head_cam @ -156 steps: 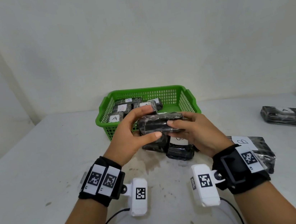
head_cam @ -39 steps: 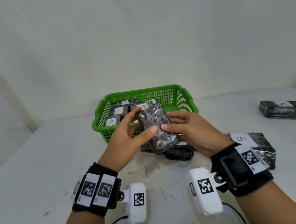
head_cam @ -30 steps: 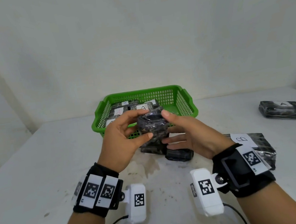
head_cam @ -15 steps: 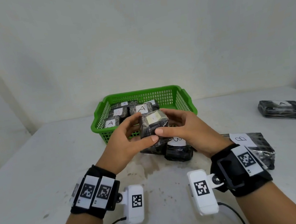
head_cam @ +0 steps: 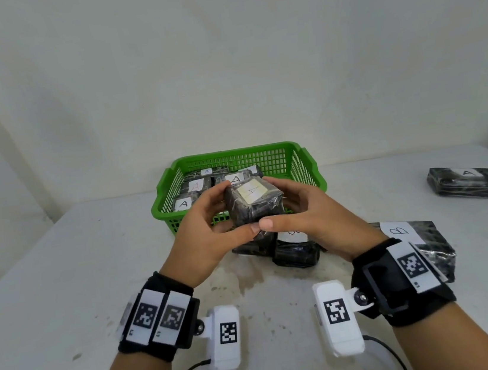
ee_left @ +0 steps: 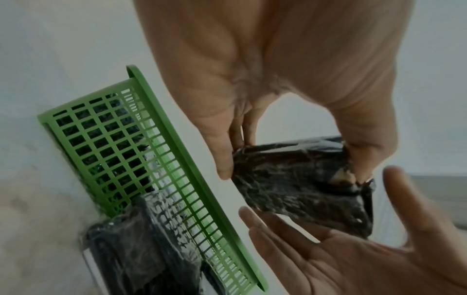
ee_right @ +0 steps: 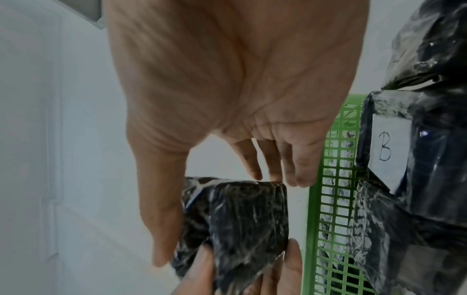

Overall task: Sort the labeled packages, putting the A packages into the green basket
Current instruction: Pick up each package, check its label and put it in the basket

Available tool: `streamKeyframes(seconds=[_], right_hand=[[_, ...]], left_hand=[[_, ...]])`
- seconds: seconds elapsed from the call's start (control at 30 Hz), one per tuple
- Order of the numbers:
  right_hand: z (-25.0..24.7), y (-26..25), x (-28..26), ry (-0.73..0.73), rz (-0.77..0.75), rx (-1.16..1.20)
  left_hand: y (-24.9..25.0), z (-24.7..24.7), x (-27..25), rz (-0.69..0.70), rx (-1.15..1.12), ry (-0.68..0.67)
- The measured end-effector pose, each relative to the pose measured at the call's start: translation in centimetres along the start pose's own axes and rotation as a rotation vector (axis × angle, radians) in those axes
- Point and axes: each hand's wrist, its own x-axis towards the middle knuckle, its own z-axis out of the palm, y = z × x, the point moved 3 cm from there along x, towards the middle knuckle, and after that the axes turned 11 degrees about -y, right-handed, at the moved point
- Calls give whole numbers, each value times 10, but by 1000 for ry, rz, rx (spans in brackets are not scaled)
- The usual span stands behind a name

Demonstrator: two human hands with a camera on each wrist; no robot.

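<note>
Holding a black wrapped package point(head_cam: 253, 203) up in front of the green basket point(head_cam: 308, 164), above the bench point(head_cam: 61, 271); both hands are on it. Left hand point(head_cam: 209, 236) has its thumb underneath and fingers point(ee_left: 222, 159) curled over the far edge, grasping it; right hand point(head_cam: 309, 219) cups the other end, thumb tip meeting the left thumb, fingers wrapped behind. Head view shows a pale label facing up, the letter on it too faint for me to read; neither wrist view shows that label, just crinkly dark wrap. Right wrist view does catch a B package point(ee_right: 389, 151) lying against the basket's wall; head view shows A packages point(head_cam: 196, 186) inside the basket, and a lone A package point(head_cam: 467, 182) well off to the right.
</note>
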Motion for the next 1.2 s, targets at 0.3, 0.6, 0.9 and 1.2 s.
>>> streamKeyframes(seconds=[0.3, 0.6, 0.9, 1.2], right_hand=[[6, -2, 4, 22, 123, 415], [-9, -22, 35, 35, 205, 256], [-17, -34, 125, 159, 248, 305], [-49, -8, 228, 210, 365, 88]], left_hand=[[0, 2, 2, -6, -7, 90], [12, -22, 27, -178, -32, 171], [12, -81, 101, -342, 95, 161], [-32, -162, 172, -675, 516, 168]])
